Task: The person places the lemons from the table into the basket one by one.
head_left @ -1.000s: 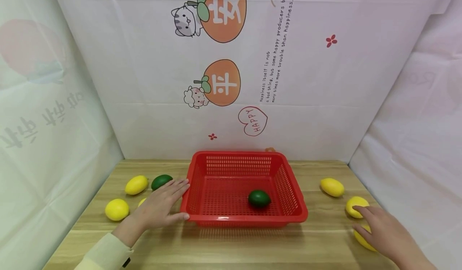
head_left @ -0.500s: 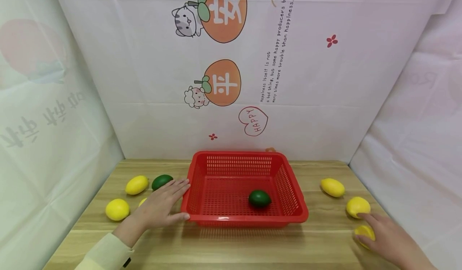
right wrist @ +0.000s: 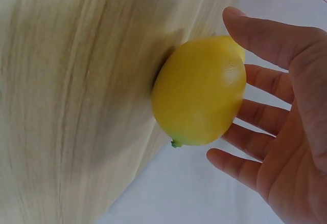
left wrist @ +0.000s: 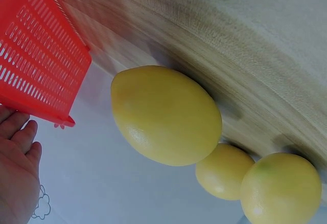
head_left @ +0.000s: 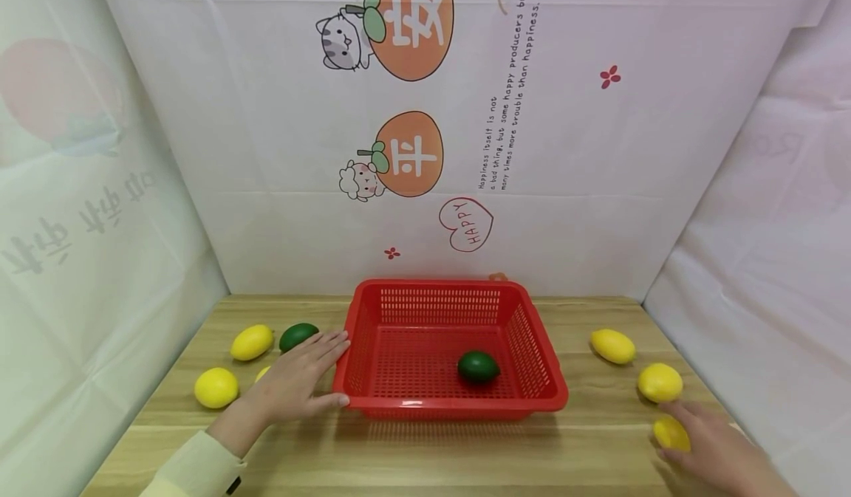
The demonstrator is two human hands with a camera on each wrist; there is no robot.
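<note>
My left hand (head_left: 295, 382) lies with straight fingers against the left rim of a red plastic basket (head_left: 459, 403), thumb at its front corner. Inside the basket sits one dark green lemon-shaped fruit (head_left: 478, 367). On the right, my right hand (head_left: 721, 453) is beside the nearest yellow lemon (head_left: 670, 433), partly covering it. From the right wrist view, thumb and fingers are spread around this lemon (right wrist: 196, 96), not closed on it; whether any fingertip touches it is unclear. A large yellow lemon (left wrist: 166, 115) fills the middle of the left wrist view, near the left hand.
Two more lemons (head_left: 660, 383) (head_left: 613, 346) lie on the right side of the wooden table (head_left: 412, 467). At left are yellow lemons (head_left: 216, 388) (head_left: 252, 343), one partly hidden by the left hand, and a dark green fruit (head_left: 298, 337). White printed cloth (head_left: 565, 238) stands behind and at both sides.
My right hand has shifted down and slightly right, from over the middle right lemon to around the nearest one. The left hand and the basket have stayed in place.
</note>
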